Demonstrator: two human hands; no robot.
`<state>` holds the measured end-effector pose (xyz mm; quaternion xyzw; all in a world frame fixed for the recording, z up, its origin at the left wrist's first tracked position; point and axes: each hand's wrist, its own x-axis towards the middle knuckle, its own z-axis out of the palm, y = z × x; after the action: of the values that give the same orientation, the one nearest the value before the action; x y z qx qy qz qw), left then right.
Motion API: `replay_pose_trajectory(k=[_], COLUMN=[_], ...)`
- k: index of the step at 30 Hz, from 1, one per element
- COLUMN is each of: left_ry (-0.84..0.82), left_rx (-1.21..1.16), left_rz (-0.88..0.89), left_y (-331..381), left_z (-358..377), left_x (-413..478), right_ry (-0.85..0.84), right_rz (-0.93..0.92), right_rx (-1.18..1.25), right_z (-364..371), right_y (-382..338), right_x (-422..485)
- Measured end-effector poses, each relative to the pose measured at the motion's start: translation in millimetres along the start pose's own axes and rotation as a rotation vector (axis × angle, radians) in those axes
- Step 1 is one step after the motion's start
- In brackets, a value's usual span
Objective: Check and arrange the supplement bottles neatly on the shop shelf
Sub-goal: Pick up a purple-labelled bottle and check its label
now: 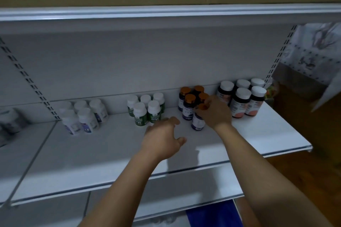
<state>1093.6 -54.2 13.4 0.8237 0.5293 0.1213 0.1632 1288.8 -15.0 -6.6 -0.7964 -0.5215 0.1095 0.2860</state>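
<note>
Groups of supplement bottles stand along the back of a white shelf (110, 153): white bottles with blue labels (84, 116), green-labelled white bottles (145, 108), dark bottles with orange caps (190, 101), and dark bottles with white caps and pink labels (241, 97). My right hand (215, 114) grips the front orange-capped bottle (197, 121), fingers curled round its upper part. My left hand (163, 138) hovers over the shelf just left of that bottle, fingers spread and relaxed, holding nothing.
An upper shelf edge (166, 13) overhangs with cardboard above. Slotted uprights (27, 79) flank the bay. A patterned white bag (313, 51) hangs at right over a wooden surface. A lower shelf (184, 193) and something blue (212, 215) lie below.
</note>
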Motion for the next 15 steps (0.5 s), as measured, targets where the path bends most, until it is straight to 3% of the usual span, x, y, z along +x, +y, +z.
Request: replay_pose_trajectory(k=[4,9,15], left_ry=[0.012,-0.004,-0.037], left_rx=[-0.069,-0.186,-0.396], left_rz=[0.032,0.036,0.159], left_y=[-1,-9,-8], left_z=[3,1,-32], left_x=[-9,-18,-30], right_ry=[-0.008,0.058,-0.106], right_rz=[-0.017,-0.189,-0.153], right_rx=[0.059,0.188,0.665], right_z=[-6,-24,-72], right_y=[9,-7,-50], right_x=[-14,-50,-87])
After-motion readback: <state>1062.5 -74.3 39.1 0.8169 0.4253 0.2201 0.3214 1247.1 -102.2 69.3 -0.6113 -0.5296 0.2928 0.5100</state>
